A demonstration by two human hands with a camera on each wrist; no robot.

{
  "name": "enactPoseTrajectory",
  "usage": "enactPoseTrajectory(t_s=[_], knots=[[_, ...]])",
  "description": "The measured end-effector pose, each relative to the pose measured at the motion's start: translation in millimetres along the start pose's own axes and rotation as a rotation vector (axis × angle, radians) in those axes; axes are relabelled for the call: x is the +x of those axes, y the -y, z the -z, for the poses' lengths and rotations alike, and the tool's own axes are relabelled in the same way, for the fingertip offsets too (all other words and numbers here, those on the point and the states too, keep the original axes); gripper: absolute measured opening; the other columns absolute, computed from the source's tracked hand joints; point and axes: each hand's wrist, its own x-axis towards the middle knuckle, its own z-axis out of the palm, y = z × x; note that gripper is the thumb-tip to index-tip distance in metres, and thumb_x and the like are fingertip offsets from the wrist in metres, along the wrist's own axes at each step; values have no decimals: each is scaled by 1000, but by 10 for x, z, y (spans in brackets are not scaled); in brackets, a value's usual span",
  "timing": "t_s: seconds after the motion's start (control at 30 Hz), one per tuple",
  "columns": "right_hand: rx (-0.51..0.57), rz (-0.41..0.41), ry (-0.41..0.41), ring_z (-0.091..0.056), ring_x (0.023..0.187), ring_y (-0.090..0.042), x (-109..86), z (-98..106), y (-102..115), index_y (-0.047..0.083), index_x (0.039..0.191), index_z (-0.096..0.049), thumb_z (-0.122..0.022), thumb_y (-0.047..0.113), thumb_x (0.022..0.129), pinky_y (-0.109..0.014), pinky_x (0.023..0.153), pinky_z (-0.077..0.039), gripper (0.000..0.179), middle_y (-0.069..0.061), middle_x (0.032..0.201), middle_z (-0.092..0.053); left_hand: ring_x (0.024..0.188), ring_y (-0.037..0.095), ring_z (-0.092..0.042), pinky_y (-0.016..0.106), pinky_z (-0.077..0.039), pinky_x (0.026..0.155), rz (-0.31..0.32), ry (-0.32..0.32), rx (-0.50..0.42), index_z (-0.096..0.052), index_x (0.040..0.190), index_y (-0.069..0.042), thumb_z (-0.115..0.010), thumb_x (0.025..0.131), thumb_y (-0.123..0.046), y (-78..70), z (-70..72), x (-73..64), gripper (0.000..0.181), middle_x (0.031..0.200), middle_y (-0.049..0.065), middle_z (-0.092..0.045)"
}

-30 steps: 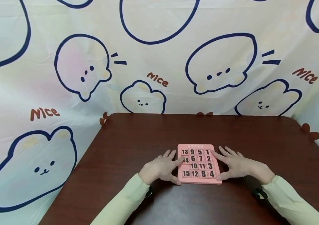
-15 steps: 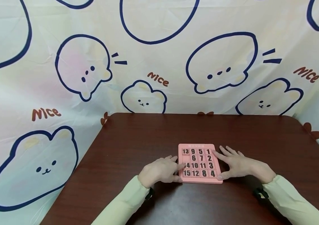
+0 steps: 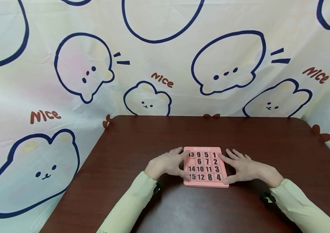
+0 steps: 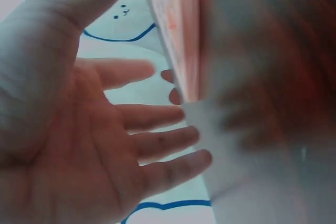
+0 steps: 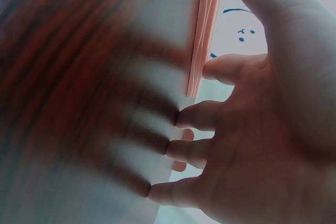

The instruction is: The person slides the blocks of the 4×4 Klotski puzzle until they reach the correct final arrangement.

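A pink number slide puzzle (image 3: 204, 165) lies flat on the table between both hands in the head view. Its left column shows the 13 tile (image 3: 192, 155) on top, a gap below it, then the 14 tile (image 3: 192, 169) and the 15 tile (image 3: 193, 177). My left hand (image 3: 166, 164) is spread at the left side, its index fingertip over the 13 and partly hiding it, its thumb at the lower left by the 15. With fingers straight, my right hand (image 3: 247, 170) rests against the right side, index finger near the 1 and thumb at the lower corner.
The dark brown table (image 3: 141, 136) has rounded far corners. Behind it and to the sides hangs a pale curtain (image 3: 182, 64) printed with blue-outlined bears. Light sleeves (image 3: 130, 200) cover both forearms, with a dark strap at each wrist.
The 14 tile has slid down into the third row, leaving the gap under the 13. My left index finger has moved from the 14 up to the 13. The right hand stays put.
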Motion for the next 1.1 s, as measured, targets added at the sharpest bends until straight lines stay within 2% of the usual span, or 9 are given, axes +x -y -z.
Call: enactPoseTrajectory(t_s=[0.17,0.43,0.67,0.9,0.97,1.03,1.1], knots=[[8,-1,6,-11,145,-55,-1,6,15,16,156,-26,-68,73,72,-78,106,-13,110,-30,159,-18,153,27,-17,48,-28,119,5,13,25,-19,158,-29,-74,72,-67,8,-40,73,109,166,9,-15],[-1,7,-9,-12,145,-55,-6,30,-11,16,156,-26,-67,74,72,-79,105,-15,110,-30,159,-19,154,29,-8,48,-22,121,1,52,67,-16,159,-28,-73,68,-73,13,-43,89,116,167,9,-9],[11,6,0,-12,145,-55,-7,4,-9,16,156,-26,-67,74,72,-78,106,-14,110,-30,159,-19,154,29,-7,45,-22,122,4,73,100,-12,159,-26,-76,65,-73,-14,-100,68,123,167,9,-5],[3,22,-6,-14,145,-55,-1,0,-15,16,156,-27,-66,75,73,-79,104,-16,109,-31,159,-20,153,30,-17,47,-31,117,11,58,68,-25,157,-24,-80,68,-63,-110,-96,-9,112,166,11,-11],[2,25,-7,-14,145,-56,1,0,-20,15,156,-27,-66,75,73,-79,104,-16,109,-31,159,-20,149,27,-27,44,-37,114,7,45,78,-35,152,-22,-82,68,-60,-147,-91,-28,103,163,11,-21],[5,26,-7,-14,145,-56,4,-1,-23,16,156,-27,-66,75,73,-79,104,-16,109,-31,158,-20,137,22,-42,38,-44,105,-3,31,101,-47,140,-20,-83,69,-56,-181,-87,-45,88,151,8,-37],[3,27,-9,-14,145,-55,6,-2,-27,16,156,-27,-66,75,73,-79,104,-16,109,-31,158,-20,117,17,-51,33,-48,95,-14,12,123,-54,127,-19,-85,68,-53,-211,-80,-59,75,132,5,-47]])
